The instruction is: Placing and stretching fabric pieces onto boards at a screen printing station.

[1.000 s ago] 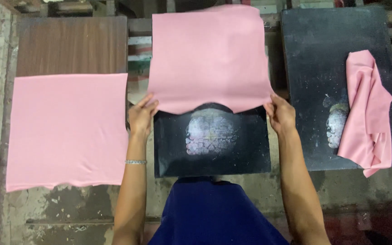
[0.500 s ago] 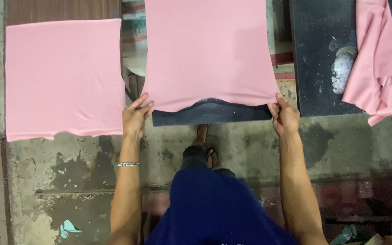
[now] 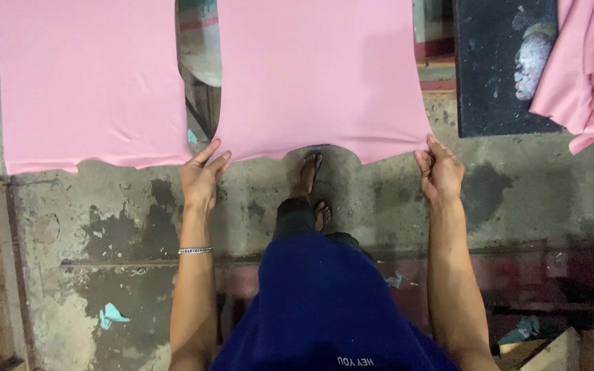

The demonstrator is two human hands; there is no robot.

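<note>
Hands at the bottom corners of a pink cloth (image 3: pixel 317 75), one each side. Left hand (image 3: pixel 202 175): fingers extended, tips on the lower left corner of the cloth, thumb under the edge; grip looks like a light pinch, fingers mostly straight. Right hand (image 3: pixel 440 172): fingers curled, pinching the lower right corner. Cloth is spread flat and taut between the hands, running up out of view at the top; its lower edge curves upward in the middle. Bracelet (image 3: pixel 195 251) on the left wrist.

Second pink cloth (image 3: pixel 91 82) lies flat to the left, apart from the held one, with a narrow gap between them. Black board (image 3: pixel 496 82) to the right, with a pale worn patch on it; crumpled pink cloth (image 3: pixel 586 69) rests on it, one end hanging over the edge. Foot in a sandal (image 3: pixel 309 175) is visible below the middle of the held cloth, on stained concrete floor (image 3: pixel 104 227). Blue garment (image 3: pixel 324 302) fills the lower centre.
</note>
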